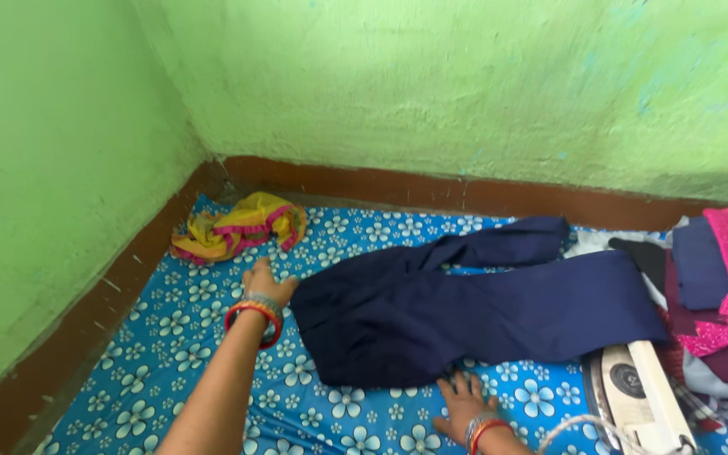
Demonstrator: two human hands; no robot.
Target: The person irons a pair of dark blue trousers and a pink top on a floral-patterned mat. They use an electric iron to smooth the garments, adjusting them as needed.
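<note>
A: Going L to R. Far left, a yellow-and-pink cloth (238,227) is bunched in the corner of the blue flowered sheet (162,354), well apart from the work. Next is my left hand (267,282), fingers spread and flat on the sheet, gripping nothing, just beside the left edge of the navy trousers (465,312).

B: Which way do the trousers run?

A: Long axis goes L to R, slightly uphill to the right. The wide waist end is at left nr my left hand, and the legs stretch off right, one leg angled up toward the wall.

B: And the other hand?

A: My right hand (465,409) is open too, palm down on the sheet, fingertips touching the lower edge of the trousers. So both hands sit at the waist end, left at the side, right below. Leg ends are out of reach of both.

B: Anything further right?

A: An iron (638,392), resting near the leg ends, then a pile of folded clothes (718,286) at the far right.
</note>
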